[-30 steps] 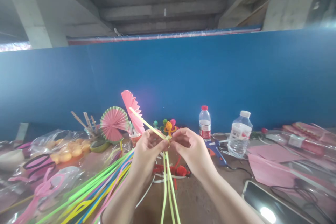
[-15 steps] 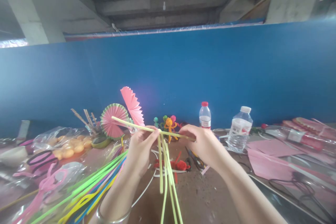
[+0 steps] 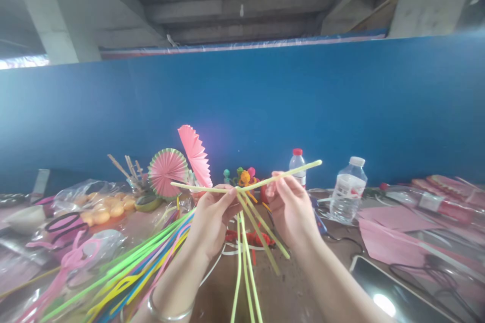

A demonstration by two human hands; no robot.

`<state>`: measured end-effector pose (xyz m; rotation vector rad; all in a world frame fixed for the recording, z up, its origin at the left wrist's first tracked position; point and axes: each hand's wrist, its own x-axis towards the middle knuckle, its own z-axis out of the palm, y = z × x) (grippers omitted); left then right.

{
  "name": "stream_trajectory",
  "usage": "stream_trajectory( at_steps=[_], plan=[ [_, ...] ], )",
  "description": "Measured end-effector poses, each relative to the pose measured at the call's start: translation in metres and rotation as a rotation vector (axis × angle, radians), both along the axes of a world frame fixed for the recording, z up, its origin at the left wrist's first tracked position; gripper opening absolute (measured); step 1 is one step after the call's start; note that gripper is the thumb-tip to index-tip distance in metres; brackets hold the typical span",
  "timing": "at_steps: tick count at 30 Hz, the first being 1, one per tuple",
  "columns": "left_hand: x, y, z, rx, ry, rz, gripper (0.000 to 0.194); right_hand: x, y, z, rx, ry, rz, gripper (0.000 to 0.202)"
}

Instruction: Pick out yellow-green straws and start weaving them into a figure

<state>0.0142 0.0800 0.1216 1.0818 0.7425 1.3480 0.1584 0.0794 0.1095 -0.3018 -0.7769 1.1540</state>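
Several pale yellow-green fuzzy stems point(image 3: 245, 252) meet at one joint, most of them hanging down over the brown table. My left hand point(image 3: 216, 212) pinches them just left of that joint, where one stem sticks out to the left. In my right hand point(image 3: 288, 202), thumb and fingers close on another stem point(image 3: 308, 165) that slants up to the right, past the front of the red-capped bottle point(image 3: 297, 154). Behind the hanging stems lies a red fuzzy piece point(image 3: 261, 238), partly hidden. Small coloured fuzzy figures point(image 3: 245, 177) stand behind my hands.
Bundled coloured stems point(image 3: 140, 262) lie at the left, near pink paper fans point(image 3: 167, 171) and a bag of orange balls point(image 3: 109, 207). To the right are a white-capped bottle point(image 3: 347, 189), pink paper point(image 3: 390, 237) and a dark phone-like device point(image 3: 394, 287). A blue wall point(image 3: 242, 101) rises behind.
My right hand has turned and lifted, raising its stem's free end up to the right. Two hanging stems now fan out to the lower right. The view has shifted slightly.
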Motion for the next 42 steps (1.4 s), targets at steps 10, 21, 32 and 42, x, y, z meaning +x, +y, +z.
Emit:
stream_trajectory(
  at_steps=[10, 21, 32, 42],
  plan=[
    [-0.008, -0.005, 0.000, 0.181, 0.655, -0.221, 0.027, -0.019, -0.007, -0.006, -0.147, -0.104, 0.040, 0.032],
    [-0.009, 0.003, -0.002, 0.353, 0.072, 0.183, 0.021, -0.023, -0.008, -0.005, -0.309, 0.209, 0.196, 0.036],
    [-0.007, -0.009, 0.007, 0.280, 0.271, 0.239, 0.038, -0.026, -0.011, -0.010, -0.225, -0.237, 0.001, 0.037],
    [-0.007, -0.007, 0.004, 0.272, 0.387, 0.295, 0.036, -0.021, -0.017, -0.003, -0.240, -0.568, -0.125, 0.043]
  ],
)
